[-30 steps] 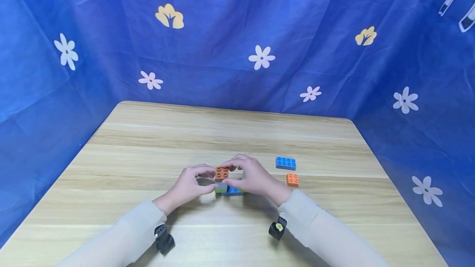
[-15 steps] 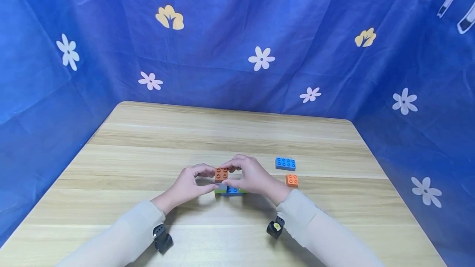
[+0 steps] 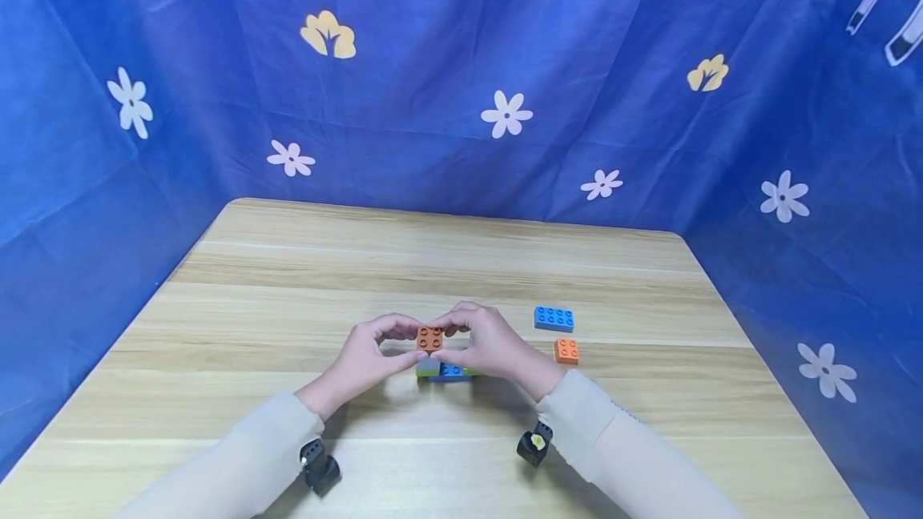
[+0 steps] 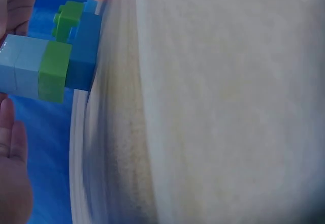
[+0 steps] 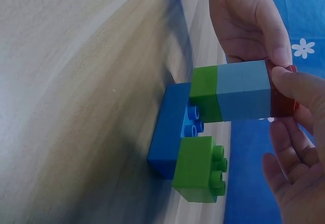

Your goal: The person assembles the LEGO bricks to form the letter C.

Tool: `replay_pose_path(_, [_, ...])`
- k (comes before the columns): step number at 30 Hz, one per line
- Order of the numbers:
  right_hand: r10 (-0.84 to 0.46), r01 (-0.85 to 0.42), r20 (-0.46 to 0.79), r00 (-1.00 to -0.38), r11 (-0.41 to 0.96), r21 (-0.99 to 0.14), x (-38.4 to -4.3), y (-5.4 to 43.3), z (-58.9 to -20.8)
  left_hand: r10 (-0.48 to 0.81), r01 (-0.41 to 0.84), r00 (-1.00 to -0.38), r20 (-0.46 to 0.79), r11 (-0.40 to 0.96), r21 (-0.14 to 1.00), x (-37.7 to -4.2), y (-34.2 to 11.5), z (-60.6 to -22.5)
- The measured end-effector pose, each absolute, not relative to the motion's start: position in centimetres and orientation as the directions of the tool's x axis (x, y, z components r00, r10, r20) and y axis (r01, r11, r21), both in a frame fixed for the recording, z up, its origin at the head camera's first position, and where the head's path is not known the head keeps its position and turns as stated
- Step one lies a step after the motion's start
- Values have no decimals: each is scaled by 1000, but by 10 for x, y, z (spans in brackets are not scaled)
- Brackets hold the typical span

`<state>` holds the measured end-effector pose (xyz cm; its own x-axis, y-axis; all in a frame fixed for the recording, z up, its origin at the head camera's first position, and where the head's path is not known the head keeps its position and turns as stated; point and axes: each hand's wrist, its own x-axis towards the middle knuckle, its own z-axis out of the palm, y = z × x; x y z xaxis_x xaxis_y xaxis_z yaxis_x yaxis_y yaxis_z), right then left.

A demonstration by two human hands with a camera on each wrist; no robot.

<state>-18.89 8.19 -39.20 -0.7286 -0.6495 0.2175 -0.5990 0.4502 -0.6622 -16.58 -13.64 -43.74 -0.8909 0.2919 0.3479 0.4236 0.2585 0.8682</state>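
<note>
A reddish-brown building brick sits at the top of a tower. My left hand pinches it from the left, thumb in front and fingers behind. From the right, my right hand pinches the same brick. Beneath it in the right wrist view come light blue bricks, then a green brick, which stands at one end of a long blue brick on the table. Another green brick with bare studs sits at the blue brick's other end. The left wrist view shows the light blue part between the hands.
Right of the hands, a blue eight-stud brick lies on the wooden table. An orange four-stud brick lies just in front of it. Blue patterned cloth hangs around the back and sides of the table.
My left thumb has risen from the light blue part to the reddish-brown brick. My right hand keeps its hold, and the loose bricks have stayed put.
</note>
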Motion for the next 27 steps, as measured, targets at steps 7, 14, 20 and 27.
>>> replay_pose_path(7, [-651,-608,236,-722,434,-665,-188,83,-396,282,435,-889,360,274,858,-166,-136,-439])
replay_pose_path(14, [-627,-571,245,-739,391,-722,-191,97,-405,276,411,-901,335,299,861,-156,-130,-417])
replay_pose_path(20, [-567,-548,258,-782,429,-718,-198,122,-414,263,377,-916,302,311,872,-147,-126,-400])
replay_pose_path(27, [-474,-493,246,-845,517,-699,-207,153,-422,260,379,-916,306,312,871,-148,-126,-402])
